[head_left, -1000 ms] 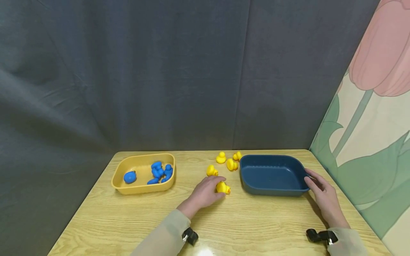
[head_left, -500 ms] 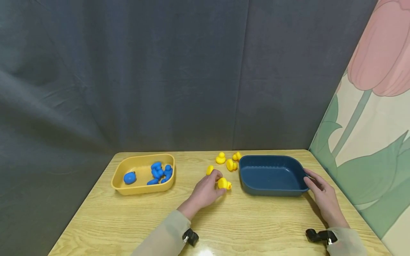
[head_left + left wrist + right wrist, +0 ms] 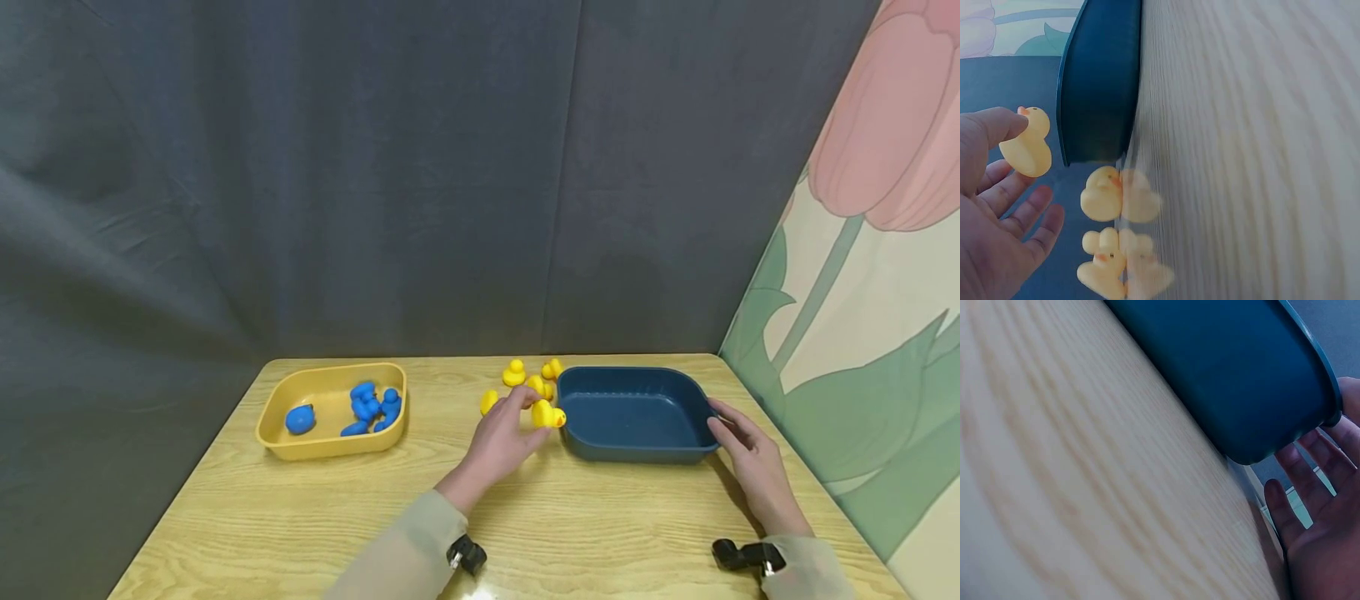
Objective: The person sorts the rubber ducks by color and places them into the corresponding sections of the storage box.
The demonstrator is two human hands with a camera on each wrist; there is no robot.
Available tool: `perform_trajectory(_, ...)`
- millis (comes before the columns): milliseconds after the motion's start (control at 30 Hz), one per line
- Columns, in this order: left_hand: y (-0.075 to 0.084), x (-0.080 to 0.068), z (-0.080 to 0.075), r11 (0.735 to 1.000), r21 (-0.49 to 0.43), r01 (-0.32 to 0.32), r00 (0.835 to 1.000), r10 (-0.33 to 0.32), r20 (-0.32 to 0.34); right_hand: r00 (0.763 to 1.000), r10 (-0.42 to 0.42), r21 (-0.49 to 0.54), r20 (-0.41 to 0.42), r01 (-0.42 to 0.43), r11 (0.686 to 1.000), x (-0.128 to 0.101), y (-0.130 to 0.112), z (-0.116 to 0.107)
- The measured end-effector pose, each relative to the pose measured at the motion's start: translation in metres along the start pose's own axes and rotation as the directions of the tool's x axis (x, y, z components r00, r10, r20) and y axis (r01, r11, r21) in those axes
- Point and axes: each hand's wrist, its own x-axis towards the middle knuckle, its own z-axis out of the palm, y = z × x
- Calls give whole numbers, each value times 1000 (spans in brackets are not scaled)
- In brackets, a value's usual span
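Head cam: left hand pinching yellow duck, fingers loose

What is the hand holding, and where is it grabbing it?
The left hand pinches a yellow duck by its body, beside the blue tray. The right hand only touches the tray's end.

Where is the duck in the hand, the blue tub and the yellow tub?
duck (image 3: 547,414), head view, its body
blue tub (image 3: 634,456), head view, near wall
yellow tub (image 3: 330,450), head view, near wall
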Motion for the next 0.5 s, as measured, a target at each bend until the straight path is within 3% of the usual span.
perform_trajectory(500, 25, 16, 36, 993, -76, 88, 995, -91, -29, 1000, 13, -10, 1, -13, 1000, 2, 5, 0)
